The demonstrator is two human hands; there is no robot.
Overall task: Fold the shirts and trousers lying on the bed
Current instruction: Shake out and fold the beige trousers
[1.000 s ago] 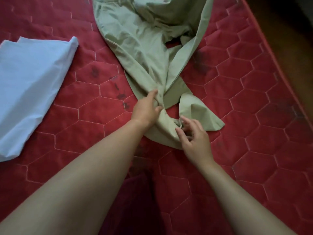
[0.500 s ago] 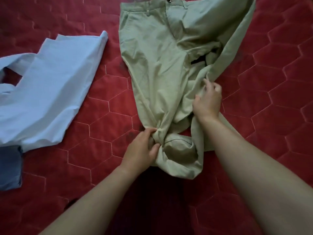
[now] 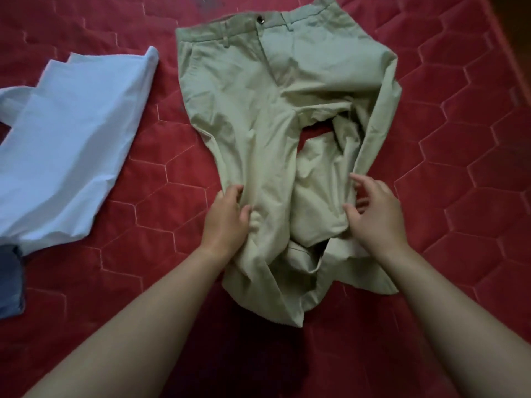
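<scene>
Pale green trousers [image 3: 258,110] lie crumpled on the red quilted bed [image 3: 459,139], waistband and button at the far end, legs bunched toward me. My left hand [image 3: 227,219] grips the left trouser leg, thumb and fingers pinching a fold of the cloth. My right hand [image 3: 373,214] hovers over the bunched right leg with fingers spread and slightly bent, holding nothing. A light blue shirt [image 3: 66,145] lies spread out at the left.
A dark blue garment [image 3: 10,282] peeks out under the shirt at the left edge. The bed's right edge [image 3: 511,53] runs along the top right corner, with dark floor beyond. Bare red quilt surrounds the trousers.
The view has tilted up, showing the whole waistband. My right hand has let go of the cloth and come back toward me over the right leg. My left hand keeps its grip.
</scene>
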